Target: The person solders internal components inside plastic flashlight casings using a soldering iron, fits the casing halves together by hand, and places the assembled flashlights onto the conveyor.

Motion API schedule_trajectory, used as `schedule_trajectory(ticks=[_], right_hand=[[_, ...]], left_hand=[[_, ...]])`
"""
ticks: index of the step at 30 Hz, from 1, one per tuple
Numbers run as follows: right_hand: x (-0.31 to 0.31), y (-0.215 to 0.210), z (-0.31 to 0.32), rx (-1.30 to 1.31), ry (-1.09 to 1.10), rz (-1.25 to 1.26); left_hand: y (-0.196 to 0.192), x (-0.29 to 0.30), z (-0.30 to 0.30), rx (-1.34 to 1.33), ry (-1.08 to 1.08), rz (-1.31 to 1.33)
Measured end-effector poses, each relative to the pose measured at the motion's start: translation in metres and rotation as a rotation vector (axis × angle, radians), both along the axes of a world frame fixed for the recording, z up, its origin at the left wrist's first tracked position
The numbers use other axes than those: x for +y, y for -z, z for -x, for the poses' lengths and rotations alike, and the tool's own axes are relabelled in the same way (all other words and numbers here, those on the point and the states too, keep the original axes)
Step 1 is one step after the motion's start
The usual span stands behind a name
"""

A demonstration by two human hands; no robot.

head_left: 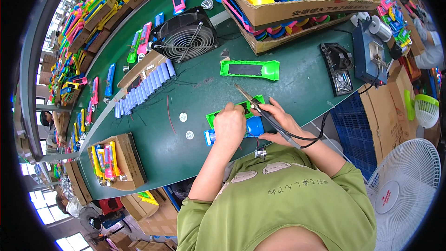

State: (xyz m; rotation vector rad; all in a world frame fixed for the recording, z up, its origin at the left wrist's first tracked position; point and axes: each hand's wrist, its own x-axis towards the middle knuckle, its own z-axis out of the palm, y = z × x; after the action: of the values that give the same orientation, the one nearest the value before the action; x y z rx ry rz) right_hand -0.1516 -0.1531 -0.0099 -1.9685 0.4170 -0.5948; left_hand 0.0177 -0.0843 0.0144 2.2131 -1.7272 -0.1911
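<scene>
My left hand (229,125) presses down on a green plastic shell (213,117) that lies on the green table, with a blue cylindrical battery (254,126) beside it. My right hand (278,120) grips a soldering iron (253,101) like a pen, its tip pointing up and left over the shell. The iron's black cable runs back toward my body. A second green plastic shell (251,69) with a dark panel lies further up the table.
A black fan (185,37) stands at the back, next to a row of pale blue batteries (144,89). Cardboard boxes (297,7) hold coloured plastic casings. A soldering station (369,53) and iron stand (339,67) sit at right. A small box (121,162) sits at left. A white floor fan (402,190) stands lower right.
</scene>
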Motion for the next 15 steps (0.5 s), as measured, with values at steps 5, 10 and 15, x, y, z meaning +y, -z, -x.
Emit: schedule_trajectory(ticks=[5, 10, 15], right_hand=[[0.000, 0.002, 0.000, 0.006, -0.029, 0.007], [-0.005, 0.001, 0.001, 0.029, -0.009, -0.025], [-0.014, -0.010, -0.004, 0.005, -0.045, 0.023]], left_hand=[[-0.005, 0.003, -0.004, 0.011, 0.046, -0.022], [-0.053, 0.026, -0.026, 0.198, 0.333, -0.002], [-0.032, 0.060, -0.022, 0.023, 0.578, -0.038]])
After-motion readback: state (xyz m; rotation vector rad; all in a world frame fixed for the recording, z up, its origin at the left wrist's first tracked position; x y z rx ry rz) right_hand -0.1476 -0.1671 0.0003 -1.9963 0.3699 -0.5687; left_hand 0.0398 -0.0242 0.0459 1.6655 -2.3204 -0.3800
